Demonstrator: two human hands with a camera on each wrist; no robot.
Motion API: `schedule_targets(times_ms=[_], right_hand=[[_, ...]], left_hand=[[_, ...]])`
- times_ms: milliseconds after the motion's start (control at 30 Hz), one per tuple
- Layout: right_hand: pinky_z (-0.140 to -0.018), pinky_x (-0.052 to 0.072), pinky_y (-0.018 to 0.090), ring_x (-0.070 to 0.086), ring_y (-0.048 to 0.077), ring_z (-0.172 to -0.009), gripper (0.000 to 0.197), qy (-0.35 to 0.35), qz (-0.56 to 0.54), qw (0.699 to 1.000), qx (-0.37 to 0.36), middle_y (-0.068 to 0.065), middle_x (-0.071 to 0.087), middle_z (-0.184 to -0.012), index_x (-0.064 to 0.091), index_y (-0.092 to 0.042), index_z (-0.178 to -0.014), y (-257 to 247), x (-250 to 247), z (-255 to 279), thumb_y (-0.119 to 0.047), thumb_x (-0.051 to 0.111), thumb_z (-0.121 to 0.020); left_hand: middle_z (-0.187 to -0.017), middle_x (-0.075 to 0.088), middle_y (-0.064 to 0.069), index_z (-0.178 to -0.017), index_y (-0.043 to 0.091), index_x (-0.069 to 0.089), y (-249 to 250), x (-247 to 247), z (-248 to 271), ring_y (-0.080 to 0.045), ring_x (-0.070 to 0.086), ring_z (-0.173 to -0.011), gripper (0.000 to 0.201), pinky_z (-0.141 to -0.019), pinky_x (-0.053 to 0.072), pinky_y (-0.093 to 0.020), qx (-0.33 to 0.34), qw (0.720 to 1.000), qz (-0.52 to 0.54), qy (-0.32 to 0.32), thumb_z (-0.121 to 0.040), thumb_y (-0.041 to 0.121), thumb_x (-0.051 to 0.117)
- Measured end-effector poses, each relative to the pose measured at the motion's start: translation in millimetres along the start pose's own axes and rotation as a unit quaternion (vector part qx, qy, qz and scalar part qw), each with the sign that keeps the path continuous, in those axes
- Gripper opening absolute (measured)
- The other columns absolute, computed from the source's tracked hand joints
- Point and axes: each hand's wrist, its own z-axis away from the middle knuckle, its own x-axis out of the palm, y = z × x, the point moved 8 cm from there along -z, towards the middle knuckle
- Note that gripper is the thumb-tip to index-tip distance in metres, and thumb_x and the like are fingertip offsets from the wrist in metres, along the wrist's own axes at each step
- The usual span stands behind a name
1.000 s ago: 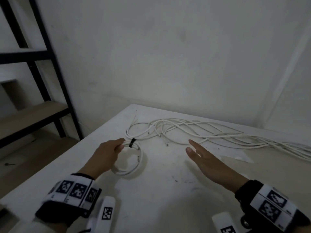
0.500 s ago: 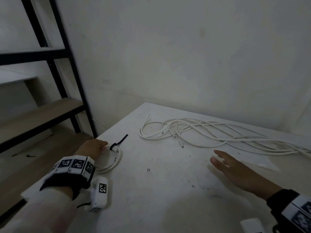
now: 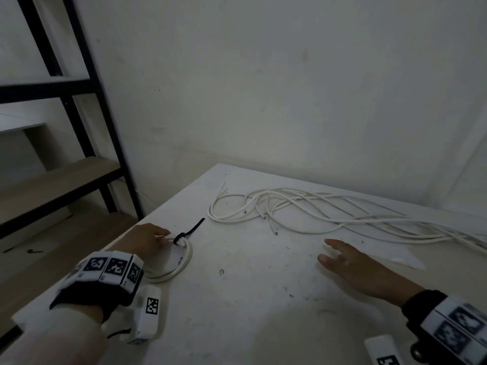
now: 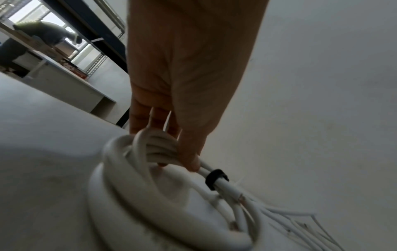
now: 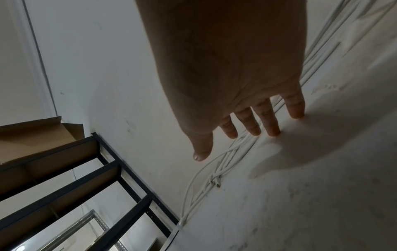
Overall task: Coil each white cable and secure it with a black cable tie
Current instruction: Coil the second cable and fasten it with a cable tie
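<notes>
White tabletop point(image 3: 237, 306) carries everything. Nearest, the left hand point(image 3: 147, 239) pinches the tied coil point(image 3: 181, 262) beside its black cable tie point(image 3: 188, 231), seemingly parking it at the edge. The right hand point(image 3: 353, 264) hovers flat, fingers spread and empty, likely bound for the loose white cables point(image 3: 303, 209) beyond.

Smooth white plastic sheathes the coil point(image 3: 176, 264) and the loose cables point(image 3: 303, 209). A matt black plastic tie point(image 3: 187, 231) binds the coil. The white table point(image 3: 263, 312) looks matt, scuffed and speckled. The rack point(image 3: 79, 106) has black metal posts and wood shelves.
</notes>
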Motion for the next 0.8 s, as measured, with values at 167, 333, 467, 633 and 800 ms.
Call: schedule_targets(times_ms=[167,333,467,633,800], right_hand=[[-0.106,0.026,0.028,0.031,0.016,-0.135,0.062,0.028,0.001,1.000,-0.007,-0.001,0.026,-0.150,0.027,-0.023,-0.142,5.8,-13.4,-8.5,-0.045,0.051,-0.089],[-0.110,0.024,0.032,0.029,0.022,-0.136,0.060,0.089,0.049,0.995,-0.014,0.005,0.027,-0.150,0.033,-0.015,-0.140,18.0,-43.2,-37.8,-0.037,0.056,-0.088],[-0.113,0.020,0.036,0.023,0.024,-0.139,0.059,0.082,0.137,0.987,0.005,0.002,0.021,-0.154,0.027,-0.018,-0.143,27.3,-54.6,-68.0,-0.038,0.049,-0.092],[-0.105,0.027,0.036,0.029,0.026,-0.132,0.054,0.085,0.264,0.961,0.019,0.003,0.029,-0.145,0.023,-0.028,-0.142,32.1,-55.6,-79.0,-0.044,0.040,-0.094],[-0.091,0.032,0.033,0.041,0.021,-0.114,0.015,0.102,0.271,0.957,-0.002,-0.001,0.045,-0.111,0.047,-0.031,-0.108,31.0,-55.5,-77.9,-0.030,0.040,-0.095]], left_hand=[[-0.143,0.043,-0.010,-0.136,0.009,0.040,22.6,-8.0,1.4,-0.018,0.041,-0.130,0.053,-0.099,0.030,-0.021,0.022,0.999,-0.044,-0.021,-0.091,0.034,0.054],[-0.143,0.036,-0.012,-0.143,0.027,0.029,69.6,-28.6,0.3,-0.029,0.035,-0.131,0.063,-0.105,0.032,-0.031,0.054,0.997,-0.047,0.011,-0.088,0.045,0.054],[-0.142,0.038,-0.012,-0.141,0.025,0.034,126.0,-27.1,-13.3,-0.028,0.037,-0.130,0.055,-0.106,0.032,-0.033,0.108,0.993,-0.032,0.017,-0.091,0.043,0.049],[-0.147,0.034,-0.013,-0.143,0.015,0.028,164.3,-2.2,-39.0,-0.028,0.035,-0.133,0.053,-0.106,0.031,-0.032,0.095,0.995,-0.032,-0.030,-0.095,0.032,0.044],[-0.130,0.049,-0.014,-0.124,0.008,0.044,179.5,20.8,-54.8,-0.029,0.049,-0.117,0.031,-0.095,0.039,-0.036,0.074,0.994,-0.084,-0.015,-0.098,0.021,0.032]])
